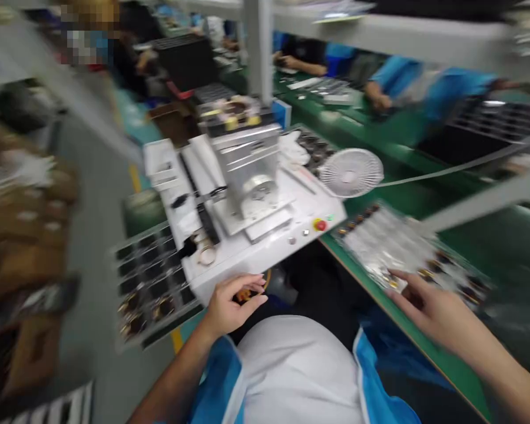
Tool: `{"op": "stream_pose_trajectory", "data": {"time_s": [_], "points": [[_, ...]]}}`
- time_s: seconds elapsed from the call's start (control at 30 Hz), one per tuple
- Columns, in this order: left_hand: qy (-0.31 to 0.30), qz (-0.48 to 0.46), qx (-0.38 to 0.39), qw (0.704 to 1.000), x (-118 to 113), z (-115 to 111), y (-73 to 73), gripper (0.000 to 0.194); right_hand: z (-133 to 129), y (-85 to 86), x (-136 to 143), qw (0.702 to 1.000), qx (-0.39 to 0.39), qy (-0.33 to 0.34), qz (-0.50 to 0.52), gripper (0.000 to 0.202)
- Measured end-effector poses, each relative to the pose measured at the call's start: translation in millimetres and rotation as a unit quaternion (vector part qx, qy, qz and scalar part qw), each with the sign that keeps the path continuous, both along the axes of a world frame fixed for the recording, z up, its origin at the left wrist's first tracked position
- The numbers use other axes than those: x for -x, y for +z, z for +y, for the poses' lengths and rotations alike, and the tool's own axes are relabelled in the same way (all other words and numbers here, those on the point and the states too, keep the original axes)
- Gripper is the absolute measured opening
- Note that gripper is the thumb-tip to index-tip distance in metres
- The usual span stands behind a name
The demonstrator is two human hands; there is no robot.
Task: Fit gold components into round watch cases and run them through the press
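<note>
My left hand [236, 303] hovers in front of the white machine's front edge, its thumb and fingers apart, with nothing seen between them. Over the clear plastic tray [380, 235] on the right, my right hand [433, 306] has its thumb and forefinger curled around a small shiny piece [394, 282] with a gold-coloured spot. Blur hides its kind. Dark and gold round parts [441, 259] sit in the tray's near rows. A watch-like piece with a round face [206, 254] lies on the left of the white machine [247, 259].
A metal press fixture [251, 159] stands on the machine, with a red button [320, 225] at its right. Beside it is a white round fan [352, 172]. At left, a compartment tray [154, 277] holds several gold parts. A co-worker's hand [380, 97] is across the green bench [406, 165].
</note>
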State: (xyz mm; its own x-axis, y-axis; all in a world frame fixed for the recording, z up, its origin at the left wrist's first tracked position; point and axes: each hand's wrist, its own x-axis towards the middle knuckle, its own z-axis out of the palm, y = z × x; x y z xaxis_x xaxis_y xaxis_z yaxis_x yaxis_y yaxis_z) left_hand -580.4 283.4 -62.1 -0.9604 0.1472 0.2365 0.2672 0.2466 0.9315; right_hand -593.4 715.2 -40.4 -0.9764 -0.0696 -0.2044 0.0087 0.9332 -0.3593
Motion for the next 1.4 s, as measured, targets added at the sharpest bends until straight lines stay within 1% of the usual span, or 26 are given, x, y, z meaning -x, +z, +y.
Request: {"op": "stream_pose_trajectory", "data": {"time_s": [0.07, 0.1, 0.13, 0.2, 0.23, 0.27, 0.3, 0.33, 0.37, 0.43, 0.57, 0.67, 0.7, 0.77, 0.83, 0.87, 0.93, 0.97, 1.03, 1.1, 1.17, 1.2, 1.23, 1.27, 1.33, 1.4], "points": [[0.063, 0.047, 0.045, 0.996, -14.0, -24.3, 8.3, 0.027, -28.4, -14.4, 13.2, 0.995, 0.051, 0.081, 0.012, 0.062], [0.115, 0.060, 0.076, 0.989, -22.3, -38.9, 11.2, 0.025, -41.6, -21.8, 18.6, 0.991, 0.070, 0.112, 0.009, 0.060], [0.181, 0.061, 0.115, 0.975, -31.7, -54.8, 13.3, 0.024, -54.0, -28.8, 23.2, 0.986, 0.088, 0.139, 0.001, 0.057], [0.321, 0.011, 0.204, 0.925, -53.6, -87.5, 16.2, 0.032, -75.8, -39.6, 30.2, 0.975, 0.120, 0.186, -0.025, 0.053], [0.376, -0.042, 0.243, 0.893, -64.8, -102.9, 17.0, 0.041, -85.2, -43.2, 32.6, 0.969, 0.131, 0.205, -0.040, 0.051], [0.411, -0.106, 0.274, 0.863, -75.0, -117.0, 17.5, 0.053, -93.6, -45.4, 34.4, 0.964, 0.138, 0.220, -0.053, 0.050], [0.426, -0.170, 0.297, 0.838, -83.2, -129.4, 17.4, 0.065, -101.4, -46.5, 35.7, 0.961, 0.141, 0.231, -0.063, 0.049], [0.426, -0.225, 0.310, 0.820, -88.9, -139.9, 16.9, 0.074, -108.6, -46.7, 36.4, 0.958, 0.141, 0.240, -0.070, 0.049], [0.418, -0.268, 0.317, 0.808, -91.6, -148.5, 15.9, 0.079, -115.5, -46.2, 36.7, 0.956, 0.138, 0.248, -0.074, 0.049], [0.405, -0.311, 0.326, 0.796, -89.5, -160.7, 12.8, 0.074, -128.4, -44.0, 35.7, 0.950, 0.131, 0.271, -0.079, 0.048], [0.411, -0.314, 0.332, 0.789, -73.6, -174.2, 9.4, 0.047, -144.8, -39.1, 29.1, 0.936, 0.139, 0.305, -0.105, 0.046], [0.423, -0.300, 0.310, 0.797, -69.5, -181.9, 14.5, 0.031, -141.0, -34.9, 25.9, 0.936, 0.156, 0.291, -0.124, 0.046], [0.426, -0.295, 0.299, 0.802, -69.8, -183.2, 17.7, 0.028, -136.9, -32.6, 26.6, 0.937, 0.163, 0.283, -0.127, 0.046], [0.425, -0.281, 0.271, 0.816, -70.3, -181.3, 25.6, 0.031, -127.5, -24.4, 32.4, 0.940, 0.178, 0.264, -0.126, 0.045], [0.420, -0.235, 0.217, 0.849, -67.4, -171.8, 34.7, 0.038, -121.1, -8.6, 44.0, 0.944, 0.194, 0.246, -0.099, 0.042], [0.413, -0.201, 0.180, 0.870, -63.9, -164.4, 39.7, 0.040, -120.6, 3.0, 51.9, 0.947, 0.203, 0.238, -0.072, 0.040], [0.385, -0.116, 0.111, 0.909, -53.2, -145.9, 50.7, 0.040, -127.3, 33.2, 70.9, 0.946, 0.223, 0.234, 0.012, 0.032], [0.362, -0.077, 0.088, 0.925, -46.7, -135.8, 56.8, 0.037, -134.5, 51.4, 81.8, 0.939, 0.235, 0.240, 0.066, 0.027], [0.304, -0.008, 0.067, 0.950, -33.4, -116.4, 70.0, 0.028, -155.3, 91.1, 106.4, 0.909, 0.263, 0.260, 0.192, 0.017], [0.245, 0.065, 0.051, 0.966, -22.1, -100.3, 83.3, 0.015, -180.7, 130.8, 134.0, 0.860, 0.290, 0.263, 0.327, 0.011], [0.200, 0.136, 0.034, 0.970, -14.1, -88.4, 95.2, 0.004, -206.0, 165.9, 162.7, 0.814, 0.299, 0.279, 0.412, 0.012], [0.181, 0.165, 0.029, 0.969, -11.4, -83.7, 100.2, 0.006, -217.6, 180.6, 176.3, 0.802, 0.290, 0.297, 0.430, 0.015], [0.167, 0.189, 0.027, 0.967, -9.5, -79.9, 104.3, 0.010, -228.1, 193.2, 188.9, 0.799, 0.273, 0.316, 0.433, 0.019], [0.159, 0.208, 0.030, 0.965, -8.2, -76.7, 107.5, 0.012, -237.4, 203.8, 199.9, 0.806, 0.249, 0.335, 0.420, 0.023], [0.160, 0.231, 0.051, 0.958, -7.1, -72.8, 111.5, 0.014, -252.2, 219.9, 216.8, 0.840, 0.188, 0.364, 0.356, 0.030], [0.180, 0.246, 0.074, 0.949, -6.9, -72.1, 114.3, 0.017, -261.8, 231.2, 227.4, 0.871, 0.132, 0.378, 0.285, 0.033]]}}
